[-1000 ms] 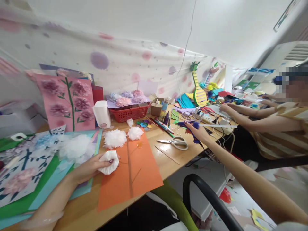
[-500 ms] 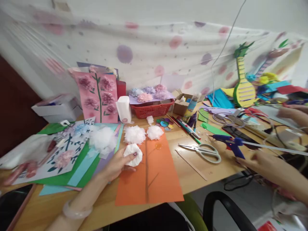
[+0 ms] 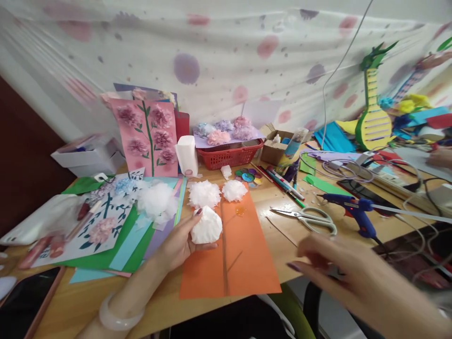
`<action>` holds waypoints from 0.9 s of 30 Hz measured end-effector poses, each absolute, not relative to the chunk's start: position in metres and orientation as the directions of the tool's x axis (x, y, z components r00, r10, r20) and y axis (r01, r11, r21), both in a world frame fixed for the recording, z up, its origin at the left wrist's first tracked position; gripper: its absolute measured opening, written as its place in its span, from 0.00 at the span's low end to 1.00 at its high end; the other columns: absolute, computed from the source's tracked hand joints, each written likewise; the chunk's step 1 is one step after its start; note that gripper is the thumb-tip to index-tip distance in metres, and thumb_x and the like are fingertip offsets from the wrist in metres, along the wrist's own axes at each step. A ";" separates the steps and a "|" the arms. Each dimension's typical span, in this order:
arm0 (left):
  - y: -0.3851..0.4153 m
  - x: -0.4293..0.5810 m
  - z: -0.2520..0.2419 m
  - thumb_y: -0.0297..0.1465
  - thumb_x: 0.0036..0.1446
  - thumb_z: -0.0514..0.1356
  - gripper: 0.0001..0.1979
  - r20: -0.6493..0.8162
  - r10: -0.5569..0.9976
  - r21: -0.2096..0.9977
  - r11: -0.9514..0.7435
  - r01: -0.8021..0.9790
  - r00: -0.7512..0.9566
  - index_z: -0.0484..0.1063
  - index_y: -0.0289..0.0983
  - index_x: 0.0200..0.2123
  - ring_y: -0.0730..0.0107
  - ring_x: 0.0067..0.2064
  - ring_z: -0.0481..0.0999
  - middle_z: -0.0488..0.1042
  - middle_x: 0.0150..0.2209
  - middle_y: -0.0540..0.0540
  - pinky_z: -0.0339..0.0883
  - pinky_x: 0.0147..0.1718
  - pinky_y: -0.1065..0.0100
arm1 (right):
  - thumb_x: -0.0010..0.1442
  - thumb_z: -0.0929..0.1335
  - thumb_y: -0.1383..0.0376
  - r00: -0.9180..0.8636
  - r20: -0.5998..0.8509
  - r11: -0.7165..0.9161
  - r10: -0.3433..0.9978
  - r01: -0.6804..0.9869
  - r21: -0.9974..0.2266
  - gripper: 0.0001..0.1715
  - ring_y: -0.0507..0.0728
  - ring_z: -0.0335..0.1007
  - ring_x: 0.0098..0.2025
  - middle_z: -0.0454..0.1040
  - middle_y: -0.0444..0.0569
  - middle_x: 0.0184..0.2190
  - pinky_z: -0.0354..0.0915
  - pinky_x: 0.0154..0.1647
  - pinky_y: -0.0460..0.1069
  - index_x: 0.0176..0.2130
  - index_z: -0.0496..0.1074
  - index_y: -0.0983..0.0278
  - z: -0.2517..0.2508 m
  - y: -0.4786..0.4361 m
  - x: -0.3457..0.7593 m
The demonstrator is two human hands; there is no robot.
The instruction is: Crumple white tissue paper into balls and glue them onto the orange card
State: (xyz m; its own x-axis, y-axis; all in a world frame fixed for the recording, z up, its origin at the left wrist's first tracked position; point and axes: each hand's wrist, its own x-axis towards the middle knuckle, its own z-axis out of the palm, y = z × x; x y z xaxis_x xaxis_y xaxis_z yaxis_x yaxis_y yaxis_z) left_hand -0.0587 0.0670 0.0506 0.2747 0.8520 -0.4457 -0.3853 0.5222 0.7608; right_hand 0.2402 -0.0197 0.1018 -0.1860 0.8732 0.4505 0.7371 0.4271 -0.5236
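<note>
cluttered table (image 3: 88,306): left hand (image 3: 176,240) cups white paper flower (image 3: 206,227); right hand (image 3: 339,268) open near scissors (image 3: 307,217).

The left hand (image 3: 176,240) held a white paper flower (image 3: 206,226) over orange card (image 3: 236,254); the right hand (image 3: 339,268), blurred and empty, hovered near scissors (image 3: 307,217).

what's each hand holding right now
left hand: closed on the white tissue flower, over the orange paper
right hand: open, holding nothing, blurred, near the scissors
</note>
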 end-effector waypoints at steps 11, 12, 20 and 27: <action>0.024 -0.021 0.048 0.36 0.52 0.67 0.18 -0.379 0.892 0.679 0.449 -0.580 0.246 0.75 0.38 0.46 0.61 0.43 0.80 0.81 0.42 0.45 0.74 0.35 0.70 | 0.66 0.63 0.75 -0.217 0.690 0.656 0.690 0.590 -0.471 0.23 0.60 0.73 0.43 0.78 0.55 0.49 0.76 0.42 0.55 0.58 0.66 0.59 0.039 -0.016 0.125; 0.022 -0.016 0.047 0.36 0.52 0.67 0.18 -0.381 0.889 0.662 0.455 -0.596 0.256 0.74 0.38 0.47 0.59 0.46 0.80 0.80 0.44 0.45 0.75 0.38 0.68 | 0.66 0.63 0.76 -0.178 0.699 0.643 0.693 0.591 -0.487 0.24 0.59 0.72 0.43 0.77 0.55 0.48 0.75 0.42 0.55 0.58 0.66 0.59 0.036 -0.015 0.127; 0.017 0.011 0.044 0.36 0.53 0.65 0.22 -0.337 0.899 0.702 0.438 -0.562 0.280 0.73 0.42 0.52 0.57 0.56 0.75 0.77 0.53 0.46 0.72 0.49 0.65 | 0.66 0.64 0.75 -0.146 0.643 0.582 0.752 0.605 -0.543 0.12 0.58 0.70 0.36 0.76 0.49 0.36 0.70 0.35 0.52 0.43 0.71 0.59 0.036 -0.003 0.150; 0.017 0.024 0.049 0.37 0.51 0.67 0.24 -0.279 0.930 0.761 0.366 -0.535 0.238 0.73 0.43 0.52 0.51 0.59 0.72 0.75 0.56 0.43 0.72 0.52 0.61 | 0.64 0.66 0.76 0.042 0.672 0.551 0.740 0.534 -0.641 0.13 0.56 0.70 0.37 0.75 0.46 0.35 0.68 0.37 0.50 0.42 0.71 0.58 0.038 0.002 0.153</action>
State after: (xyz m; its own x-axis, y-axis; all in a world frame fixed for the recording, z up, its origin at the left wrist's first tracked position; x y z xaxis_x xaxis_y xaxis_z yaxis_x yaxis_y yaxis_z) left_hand 0.0241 0.0167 0.0490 0.2380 0.9302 -0.2795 -0.5352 0.3657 0.7615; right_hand 0.1525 0.0020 0.0375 0.0424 0.7398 0.6715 0.5344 0.5511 -0.6408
